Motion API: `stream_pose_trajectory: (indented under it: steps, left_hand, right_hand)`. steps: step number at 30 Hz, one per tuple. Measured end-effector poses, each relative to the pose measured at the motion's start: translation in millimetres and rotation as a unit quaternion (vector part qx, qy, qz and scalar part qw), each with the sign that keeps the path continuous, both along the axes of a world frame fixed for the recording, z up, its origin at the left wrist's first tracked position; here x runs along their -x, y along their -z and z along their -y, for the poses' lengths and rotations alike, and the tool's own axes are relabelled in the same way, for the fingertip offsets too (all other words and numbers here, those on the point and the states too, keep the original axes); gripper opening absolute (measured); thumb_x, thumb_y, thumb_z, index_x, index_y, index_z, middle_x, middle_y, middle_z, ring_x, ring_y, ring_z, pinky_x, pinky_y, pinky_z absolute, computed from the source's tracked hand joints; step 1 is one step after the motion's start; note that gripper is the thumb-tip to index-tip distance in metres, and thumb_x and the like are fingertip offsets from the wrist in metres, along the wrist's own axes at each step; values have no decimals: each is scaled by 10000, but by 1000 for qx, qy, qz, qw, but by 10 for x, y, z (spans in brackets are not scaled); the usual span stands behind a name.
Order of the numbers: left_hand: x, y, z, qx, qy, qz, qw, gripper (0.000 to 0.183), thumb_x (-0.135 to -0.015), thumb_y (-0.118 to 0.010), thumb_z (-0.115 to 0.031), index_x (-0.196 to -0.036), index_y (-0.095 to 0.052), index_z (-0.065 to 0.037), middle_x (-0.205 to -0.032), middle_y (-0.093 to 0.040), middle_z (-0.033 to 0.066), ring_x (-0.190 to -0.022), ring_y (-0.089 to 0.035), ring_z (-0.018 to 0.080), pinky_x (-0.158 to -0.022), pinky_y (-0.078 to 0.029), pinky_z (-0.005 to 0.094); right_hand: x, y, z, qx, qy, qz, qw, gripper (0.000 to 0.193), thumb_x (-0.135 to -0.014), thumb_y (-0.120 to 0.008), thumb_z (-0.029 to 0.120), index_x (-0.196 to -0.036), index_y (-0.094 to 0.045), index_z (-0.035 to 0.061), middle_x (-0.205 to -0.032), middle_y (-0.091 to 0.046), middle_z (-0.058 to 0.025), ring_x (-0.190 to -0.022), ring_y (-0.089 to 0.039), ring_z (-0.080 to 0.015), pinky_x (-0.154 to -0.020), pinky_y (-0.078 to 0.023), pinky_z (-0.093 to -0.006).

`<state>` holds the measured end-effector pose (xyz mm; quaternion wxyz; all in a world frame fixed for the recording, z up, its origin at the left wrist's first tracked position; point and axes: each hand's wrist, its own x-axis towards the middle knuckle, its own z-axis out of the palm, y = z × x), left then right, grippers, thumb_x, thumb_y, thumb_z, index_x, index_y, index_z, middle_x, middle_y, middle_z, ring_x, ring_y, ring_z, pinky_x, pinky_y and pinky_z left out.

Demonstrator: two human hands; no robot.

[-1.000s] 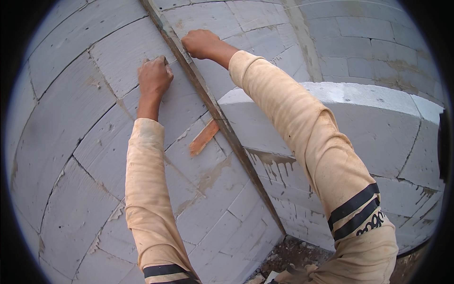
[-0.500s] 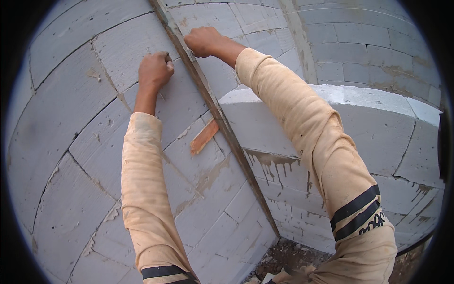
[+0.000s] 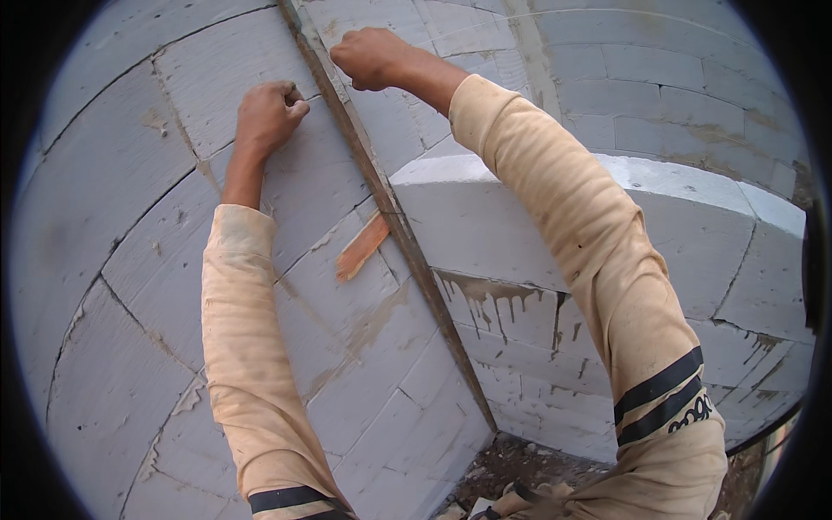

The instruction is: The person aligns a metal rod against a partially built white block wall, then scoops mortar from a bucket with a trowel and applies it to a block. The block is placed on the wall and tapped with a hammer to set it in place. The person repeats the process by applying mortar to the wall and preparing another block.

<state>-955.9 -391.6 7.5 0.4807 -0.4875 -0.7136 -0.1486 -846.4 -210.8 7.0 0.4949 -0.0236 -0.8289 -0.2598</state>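
A long, narrow, rust-brown bar [image 3: 373, 180] runs at a slant down the wall of pale blocks [image 3: 130, 182] to the corner at the ground. To its left, my left hand [image 3: 269, 119] is held in front of the blocks with its fingers curled and the thumb pressed to them. My right hand [image 3: 371, 59] is closed in a fist just right of the bar's upper part. What either hand holds, if anything, I cannot make out. Below them, an orange-brown strip of wood [image 3: 362, 248] sticks out from behind the bar's left edge, against the blocks.
A low white block wall [image 3: 555, 227] meets the bar from the right, with dark mortar drips [image 3: 498, 303] down its face. Behind it stands another grey block wall [image 3: 659, 95]. A thin pale line [image 3: 485, 24] crosses the upper right. Rubble [image 3: 537, 464] lies at the corner's foot.
The whole view has shifted slightly, and both hands appear a little higher. My left thumb now stands out more from the curled fingers. The bar and wood strip keep their places on the wall.
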Motion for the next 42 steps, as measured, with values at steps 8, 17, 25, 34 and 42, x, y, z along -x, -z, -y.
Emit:
stream_pose_trajectory:
  steps: [8,17,25,34,42]
  left_hand:
    - [-68,-222,-180,-9,-19,170,985,260,-725,-735,-318,-770,-787,-67,-740,-731,129,-710,-698,261,-717,-541,382]
    - [-166,-196,-440,-46,27,276,960,262,-747,-722,-238,-770,-745,22,-725,-682,111,-664,-621,199,-618,-478,339]
    - [-142,-121,-439,-86,195,436,875,262,-803,-704,-215,-870,-718,37,-831,-682,91,-727,-608,179,-604,-472,337]
    - [97,-234,-597,-86,215,578,783,198,-868,-639,-175,-938,-700,-1,-840,-699,99,-690,-629,202,-643,-519,353]
    - [117,-280,-511,45,250,540,803,283,-1002,-493,-221,-1139,-645,-25,-1007,-703,107,-879,-690,210,-820,-547,377]
  right_hand:
    - [-174,452,360,227,-149,80,959,381,-869,-677,372,-892,-734,-5,-875,-727,-209,-878,-716,-343,-815,-563,-447]
    - [-479,709,496,662,-462,129,576,424,-1046,-501,342,-934,-711,-9,-863,-724,-123,-791,-712,-238,-775,-584,-333]
    - [-413,597,408,287,-189,42,938,486,-826,-746,489,-949,-768,19,-863,-729,-173,-796,-715,-288,-819,-567,-400]
    - [-134,551,640,548,-425,88,715,215,-879,-711,124,-984,-746,-60,-924,-735,-194,-810,-723,-246,-772,-600,-355]
    - [-234,540,725,577,-433,30,692,199,-905,-658,106,-1012,-719,-50,-912,-729,-156,-785,-715,-225,-755,-604,-326]
